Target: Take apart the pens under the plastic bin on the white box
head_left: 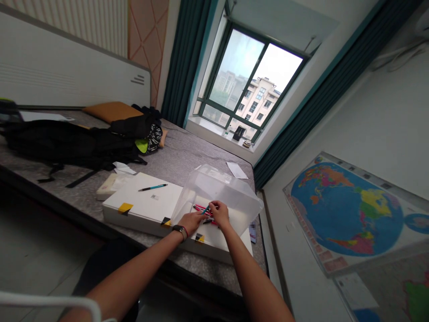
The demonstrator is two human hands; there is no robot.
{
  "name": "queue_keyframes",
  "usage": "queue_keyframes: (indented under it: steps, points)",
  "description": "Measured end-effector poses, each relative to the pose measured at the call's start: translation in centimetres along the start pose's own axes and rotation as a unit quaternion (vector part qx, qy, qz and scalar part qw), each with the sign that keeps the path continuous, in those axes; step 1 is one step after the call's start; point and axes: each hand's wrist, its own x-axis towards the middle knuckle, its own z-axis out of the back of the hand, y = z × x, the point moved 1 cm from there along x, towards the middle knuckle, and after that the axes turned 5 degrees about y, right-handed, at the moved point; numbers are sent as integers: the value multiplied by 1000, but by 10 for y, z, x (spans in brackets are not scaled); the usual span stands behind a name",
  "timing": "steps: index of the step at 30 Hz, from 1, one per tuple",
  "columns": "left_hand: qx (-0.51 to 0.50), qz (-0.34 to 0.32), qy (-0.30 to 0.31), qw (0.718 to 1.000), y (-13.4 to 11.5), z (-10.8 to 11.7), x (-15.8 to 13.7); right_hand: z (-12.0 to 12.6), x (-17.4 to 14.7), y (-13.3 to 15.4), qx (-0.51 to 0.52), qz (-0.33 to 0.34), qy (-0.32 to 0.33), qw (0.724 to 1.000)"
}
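My left hand [191, 222], with a dark watch on the wrist, has its fingers closed on the lower end of a teal pen [205, 209]. At the pen's upper end, the fingertips of my right hand [219, 213] pinch it. Several red and black pens [197, 207] lie under and around my hands, some partly hidden by them. Behind the pens, a translucent plastic bin [231, 190] lies tipped on its side. A flat white box [134, 210] is beneath all this, and a teal and black pen [153, 188] rests on its left part.
The white box sits on a grey mattress [187, 150]. Left of it are a tissue pack [109, 185] and a black backpack [67, 141]. A white paper [237, 170] lies behind the bin, and a phone-like object [252, 233] is at the right. A wall map [345, 210] hangs on the right.
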Motion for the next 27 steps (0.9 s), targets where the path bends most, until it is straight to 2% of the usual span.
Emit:
queue_keyframes:
  steps: [7, 17, 24, 27]
  points:
    - [10, -1, -1, 1000, -1, 0, -1, 9, -2, 3, 3, -24, -62, 998]
    - [-1, 4, -17, 1000, 0, -3, 0, 19, -1, 0, -14, -5, -88, 996]
    - [-1, 0, -28, 1000, -1, -2, -1, 29, -3, 3, -156, 19, -135, 978]
    - [-14, 10, -25, 1000, -3, -1, -2, 30, -3, -2, -146, 14, -123, 981]
